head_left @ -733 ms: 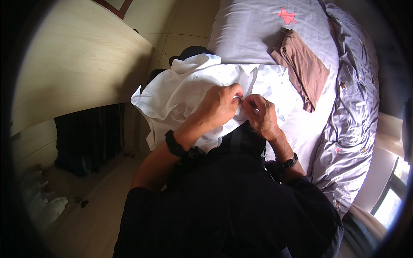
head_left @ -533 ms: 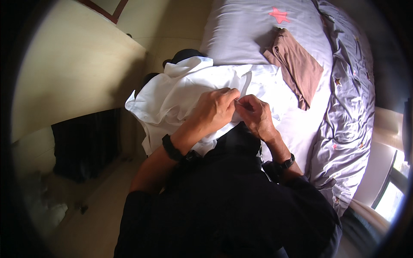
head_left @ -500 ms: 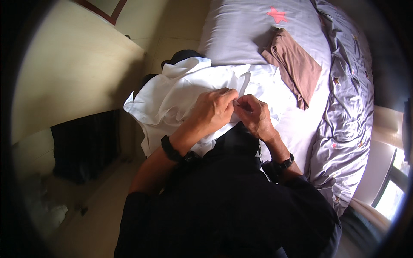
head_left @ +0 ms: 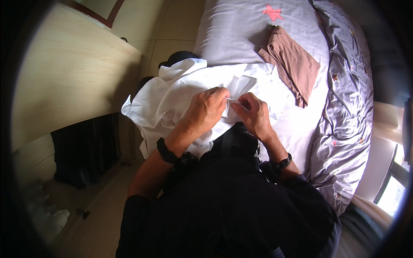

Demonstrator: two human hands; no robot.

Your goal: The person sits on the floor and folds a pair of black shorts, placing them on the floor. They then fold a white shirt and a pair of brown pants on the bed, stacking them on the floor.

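Note:
A white shirt (head_left: 172,92) of thin cloth lies rumpled across my lap and the near part of the bed. My left hand (head_left: 208,107) pinches its cloth between thumb and fingers, the knuckles turned up. Close beside it, my right hand (head_left: 254,114) is closed in a pinch on the same shirt. A narrow pale edge or strand spans the short gap between the fingertips; which of the two it is, I cannot tell. Beyond the hands, a folded flap of the shirt stands up slightly.
A folded brown garment (head_left: 292,64) lies on the grey bed sheet (head_left: 232,34), right of the shirt. Along the bed's right side runs a bunched grey quilt (head_left: 344,142) with star patterns. A pale wooden panel (head_left: 77,69) stands at left, dark cloth (head_left: 86,148) below it.
My hands have drawn slightly apart, the left one moving a little left. The pale edge between them and the flap beyond now show more.

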